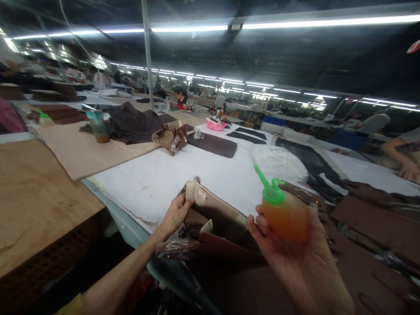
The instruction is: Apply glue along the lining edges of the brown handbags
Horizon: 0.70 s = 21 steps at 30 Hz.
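Observation:
My right hand is wrapped round a squeeze bottle of amber liquid, with a green cap and a slanted green nozzle pointing up and left. With its thumb and fingers, my left hand pinches the upper corner of a brown bag piece, which looks like an unfinished handbag. The bag piece stands open on the table edge, its beige inside showing and clear plastic wrap on its near side. The bottle is held above and to the right of it, apart from the bag. My right hand hides part of the bag's right end.
Several brown leather pieces lie at right, beside a white plastic bag. Farther back on the white table are another brown bag piece, a dark flat panel and a pink basket. A cup stands left; a co-worker's hand is far right.

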{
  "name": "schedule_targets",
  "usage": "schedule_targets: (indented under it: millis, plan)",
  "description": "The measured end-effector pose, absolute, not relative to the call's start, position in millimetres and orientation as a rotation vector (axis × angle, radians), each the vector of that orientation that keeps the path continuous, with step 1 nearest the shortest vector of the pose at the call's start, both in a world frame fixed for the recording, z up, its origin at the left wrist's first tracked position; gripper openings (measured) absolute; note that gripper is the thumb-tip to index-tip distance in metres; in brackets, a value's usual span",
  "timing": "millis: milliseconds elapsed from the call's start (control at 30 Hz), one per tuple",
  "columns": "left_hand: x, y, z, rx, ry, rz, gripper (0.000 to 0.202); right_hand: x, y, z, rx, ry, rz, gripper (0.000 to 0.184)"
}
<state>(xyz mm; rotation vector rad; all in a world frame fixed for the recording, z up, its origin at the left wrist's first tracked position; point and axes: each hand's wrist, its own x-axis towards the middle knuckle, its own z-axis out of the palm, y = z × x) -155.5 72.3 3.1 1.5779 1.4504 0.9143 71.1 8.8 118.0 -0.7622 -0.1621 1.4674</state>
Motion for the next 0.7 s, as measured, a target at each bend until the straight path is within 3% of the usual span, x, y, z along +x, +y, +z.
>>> schedule_targets:
  millis: [167, 367, 700]
  plan:
    - [-149, 93, 56, 1.912, 1.423, 0.872, 0.032, 94, -3, 110, -0.707, -0.246, 1.500, 0.049]
    - [-123, 134, 138, 2.303, 1.014, 0.348, 0.022, 134, -35, 106, -0.744, -0.361, 1.451, 0.046]
    - [-76, 126, 119, 1.912, 0.644, -0.210, 0.020, 185, -91, 109, -1.232, -0.578, 0.846, 0.044]
